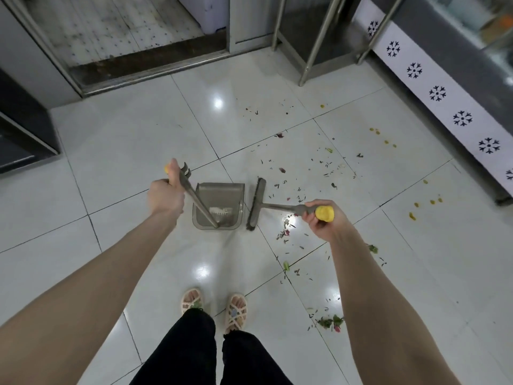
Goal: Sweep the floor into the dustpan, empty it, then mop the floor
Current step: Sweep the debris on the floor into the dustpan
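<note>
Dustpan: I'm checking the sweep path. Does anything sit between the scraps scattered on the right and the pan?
Yes: the broom itself. Its head lies alongside the right wall of the dustpan, with the scraps on its far side. Nothing else visible lies between them.

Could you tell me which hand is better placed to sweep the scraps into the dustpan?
The right hand: it grips the broom, its head between scraps and dustpan; the left hand holds the dustpan handle.
</note>
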`<action>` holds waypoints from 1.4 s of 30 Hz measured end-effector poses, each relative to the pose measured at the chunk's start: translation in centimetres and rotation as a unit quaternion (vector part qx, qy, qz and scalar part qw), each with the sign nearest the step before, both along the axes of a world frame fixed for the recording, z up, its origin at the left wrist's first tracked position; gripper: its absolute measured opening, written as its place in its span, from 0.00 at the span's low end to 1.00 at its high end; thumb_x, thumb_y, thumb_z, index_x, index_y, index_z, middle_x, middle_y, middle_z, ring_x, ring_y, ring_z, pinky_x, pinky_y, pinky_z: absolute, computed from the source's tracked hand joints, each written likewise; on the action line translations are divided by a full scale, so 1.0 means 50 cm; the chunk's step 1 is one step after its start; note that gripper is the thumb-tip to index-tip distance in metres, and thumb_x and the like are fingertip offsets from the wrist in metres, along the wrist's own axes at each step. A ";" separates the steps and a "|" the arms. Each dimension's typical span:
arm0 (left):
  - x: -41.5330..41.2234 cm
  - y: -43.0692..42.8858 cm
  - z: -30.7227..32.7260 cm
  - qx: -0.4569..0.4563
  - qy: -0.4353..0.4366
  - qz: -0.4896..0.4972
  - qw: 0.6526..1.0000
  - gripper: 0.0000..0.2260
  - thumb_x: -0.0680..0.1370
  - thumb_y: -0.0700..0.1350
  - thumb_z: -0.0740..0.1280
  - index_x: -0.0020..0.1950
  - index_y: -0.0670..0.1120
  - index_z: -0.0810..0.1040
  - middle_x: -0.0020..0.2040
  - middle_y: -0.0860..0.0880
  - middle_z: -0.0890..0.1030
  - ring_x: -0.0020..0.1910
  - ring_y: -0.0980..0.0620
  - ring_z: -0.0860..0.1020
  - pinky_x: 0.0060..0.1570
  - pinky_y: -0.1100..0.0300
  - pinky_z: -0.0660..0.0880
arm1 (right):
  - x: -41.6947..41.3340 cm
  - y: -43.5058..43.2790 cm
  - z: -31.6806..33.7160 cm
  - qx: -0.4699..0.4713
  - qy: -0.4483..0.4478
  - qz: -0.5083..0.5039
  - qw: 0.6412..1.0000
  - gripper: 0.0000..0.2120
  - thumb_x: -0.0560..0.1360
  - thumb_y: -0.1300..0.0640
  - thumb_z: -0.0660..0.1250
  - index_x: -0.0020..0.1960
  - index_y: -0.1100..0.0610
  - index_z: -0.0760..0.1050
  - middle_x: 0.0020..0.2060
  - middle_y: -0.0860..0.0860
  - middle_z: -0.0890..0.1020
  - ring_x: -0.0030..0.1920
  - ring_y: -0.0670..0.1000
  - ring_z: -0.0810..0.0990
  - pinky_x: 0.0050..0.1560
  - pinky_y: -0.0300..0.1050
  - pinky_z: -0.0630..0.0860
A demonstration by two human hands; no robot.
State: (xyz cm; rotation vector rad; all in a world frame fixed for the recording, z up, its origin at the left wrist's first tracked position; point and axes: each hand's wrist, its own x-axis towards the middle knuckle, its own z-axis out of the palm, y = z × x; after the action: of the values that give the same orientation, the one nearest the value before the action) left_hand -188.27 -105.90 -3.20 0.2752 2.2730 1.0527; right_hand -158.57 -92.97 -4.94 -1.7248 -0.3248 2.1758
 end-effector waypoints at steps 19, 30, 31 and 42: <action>-0.630 0.103 0.051 0.016 0.050 0.026 0.998 0.36 0.67 0.76 0.49 0.34 0.42 0.70 0.29 0.43 0.71 0.29 0.44 0.70 0.36 0.51 0.71 | -0.742 0.223 0.004 0.013 0.033 0.096 0.995 0.09 0.75 0.65 0.60 0.37 0.58 0.65 0.33 0.55 0.69 0.19 0.45 0.72 0.17 0.29 0.68; -0.974 0.196 0.073 -0.002 0.069 0.055 0.996 0.36 0.71 0.74 0.50 0.37 0.40 0.73 0.34 0.42 0.73 0.34 0.44 0.72 0.41 0.46 0.77 | -1.134 0.312 -0.014 0.003 0.071 0.098 0.993 0.06 0.75 0.63 0.61 0.39 0.59 0.68 0.32 0.56 0.71 0.18 0.46 0.73 0.17 0.32 0.70; -0.999 0.205 0.071 -0.004 0.073 0.059 0.996 0.36 0.71 0.73 0.50 0.38 0.40 0.73 0.34 0.41 0.73 0.34 0.44 0.71 0.40 0.46 0.77 | -1.163 0.324 -0.015 0.003 0.067 0.099 0.993 0.07 0.75 0.63 0.61 0.38 0.59 0.68 0.32 0.56 0.70 0.18 0.46 0.73 0.17 0.31 0.69; -1.296 0.362 0.055 -0.014 0.071 0.107 0.992 0.31 0.79 0.67 0.51 0.36 0.40 0.71 0.31 0.45 0.71 0.28 0.47 0.68 0.27 0.58 0.66 | -1.515 0.507 -0.055 -0.025 0.101 0.116 0.988 0.11 0.77 0.64 0.59 0.36 0.59 0.66 0.34 0.55 0.68 0.17 0.46 0.72 0.17 0.31 0.69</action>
State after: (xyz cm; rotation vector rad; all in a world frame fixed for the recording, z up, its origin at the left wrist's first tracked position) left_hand -253.07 -87.81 -0.44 0.0981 2.4859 1.1380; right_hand -234.33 -67.64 -7.69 -1.5402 -0.4402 2.5218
